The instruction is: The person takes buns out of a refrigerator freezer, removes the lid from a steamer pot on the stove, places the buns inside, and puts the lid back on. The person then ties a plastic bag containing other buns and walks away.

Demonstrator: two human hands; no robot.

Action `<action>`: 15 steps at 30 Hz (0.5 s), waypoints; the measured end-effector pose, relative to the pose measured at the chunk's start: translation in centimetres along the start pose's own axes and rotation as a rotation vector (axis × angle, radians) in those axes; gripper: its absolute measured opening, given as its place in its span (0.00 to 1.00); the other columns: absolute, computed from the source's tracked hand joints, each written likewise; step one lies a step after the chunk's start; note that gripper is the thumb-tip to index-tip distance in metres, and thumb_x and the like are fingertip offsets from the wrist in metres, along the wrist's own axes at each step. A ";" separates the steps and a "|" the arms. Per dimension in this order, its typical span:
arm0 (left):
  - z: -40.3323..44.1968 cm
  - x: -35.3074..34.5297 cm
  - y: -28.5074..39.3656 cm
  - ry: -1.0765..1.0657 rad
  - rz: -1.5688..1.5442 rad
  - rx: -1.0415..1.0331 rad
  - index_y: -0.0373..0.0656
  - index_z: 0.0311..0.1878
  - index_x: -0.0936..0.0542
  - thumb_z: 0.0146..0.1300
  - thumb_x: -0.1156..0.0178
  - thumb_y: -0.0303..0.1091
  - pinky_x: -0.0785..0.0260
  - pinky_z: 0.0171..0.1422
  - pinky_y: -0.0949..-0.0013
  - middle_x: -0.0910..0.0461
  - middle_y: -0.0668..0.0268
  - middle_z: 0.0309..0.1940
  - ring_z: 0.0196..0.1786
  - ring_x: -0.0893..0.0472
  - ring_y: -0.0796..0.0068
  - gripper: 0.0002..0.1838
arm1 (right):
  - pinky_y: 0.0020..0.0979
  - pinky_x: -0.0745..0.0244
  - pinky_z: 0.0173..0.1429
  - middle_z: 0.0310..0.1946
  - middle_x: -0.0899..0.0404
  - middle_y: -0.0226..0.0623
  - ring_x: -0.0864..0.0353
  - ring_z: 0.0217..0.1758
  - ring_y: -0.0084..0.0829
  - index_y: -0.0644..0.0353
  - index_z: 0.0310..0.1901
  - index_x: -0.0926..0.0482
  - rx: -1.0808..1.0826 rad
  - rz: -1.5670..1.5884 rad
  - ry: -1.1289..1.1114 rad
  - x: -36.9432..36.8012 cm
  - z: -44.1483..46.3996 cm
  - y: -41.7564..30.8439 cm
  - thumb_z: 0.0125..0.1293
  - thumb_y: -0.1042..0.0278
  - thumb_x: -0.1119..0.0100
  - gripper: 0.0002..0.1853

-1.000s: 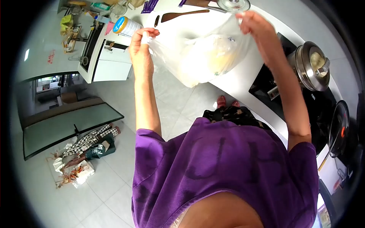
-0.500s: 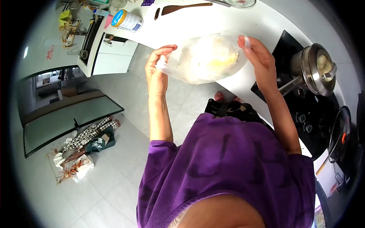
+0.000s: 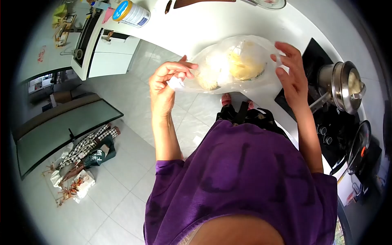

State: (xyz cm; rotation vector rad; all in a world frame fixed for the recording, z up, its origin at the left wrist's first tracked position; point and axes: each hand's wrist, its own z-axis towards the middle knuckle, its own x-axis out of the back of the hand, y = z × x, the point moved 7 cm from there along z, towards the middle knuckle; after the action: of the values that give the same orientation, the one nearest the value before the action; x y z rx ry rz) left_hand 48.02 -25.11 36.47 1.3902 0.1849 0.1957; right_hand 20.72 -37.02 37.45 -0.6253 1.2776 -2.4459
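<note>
A translucent plastic bag (image 3: 228, 45) with pale yellow, rounded contents (image 3: 245, 67) lies at the counter's front edge, between my hands. At its left side my left hand (image 3: 167, 83) has its fingers curled around a bunched white end of the bag. My right hand (image 3: 290, 73) is beside the bag's right side, fingers apart and slightly bent, with nothing gripped. What exactly the bag contains is hard to make out through the plastic and glare.
A white can with a blue lid (image 3: 131, 14) stands on the counter (image 3: 179, 32). At the right are a steel pot (image 3: 341, 85) on the black hob (image 3: 312, 57) and a pan lid (image 3: 359, 147). A wooden spatula (image 3: 204, 3) lies at the top.
The bag was stretched between both hands; it has come lower and flattened out. My right hand has let go of its edge and opened. My left hand still has its end.
</note>
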 end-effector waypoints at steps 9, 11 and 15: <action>3.4 -7.0 -2.7 -0.103 -0.136 0.284 0.39 0.63 0.36 0.55 0.52 0.22 0.34 0.48 0.73 0.28 0.68 0.31 0.34 0.28 0.77 0.28 | 0.29 0.28 0.53 0.45 0.20 0.35 0.23 0.44 0.27 0.61 0.55 0.27 -0.284 0.178 -0.141 -7.8 3.2 4.0 0.74 0.69 0.54 0.13; 3.6 -8.2 -4.0 -0.084 -0.154 0.237 0.41 0.70 0.45 0.51 0.55 0.15 0.33 0.50 0.72 0.28 0.64 0.38 0.36 0.25 0.74 0.38 | 0.28 0.28 0.47 0.36 0.20 0.32 0.24 0.37 0.26 0.61 0.51 0.28 -0.434 0.170 -0.154 -8.3 2.7 6.2 0.72 0.71 0.53 0.10; 4.0 -9.0 -5.2 -0.015 -0.177 0.408 0.45 0.73 0.50 0.54 0.51 0.15 0.29 0.52 0.72 0.27 0.60 0.41 0.44 0.22 0.72 0.41 | 0.27 0.30 0.39 0.29 0.25 0.33 0.25 0.34 0.28 0.62 0.44 0.30 -0.373 0.008 -0.188 -8.8 3.1 6.0 0.65 0.78 0.50 0.07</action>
State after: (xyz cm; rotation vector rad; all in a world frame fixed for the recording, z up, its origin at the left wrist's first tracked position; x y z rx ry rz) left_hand 40.42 -31.97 32.17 1.7699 0.3478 -0.0021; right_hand 30.25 -38.50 31.97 -0.9174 1.6621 -2.0948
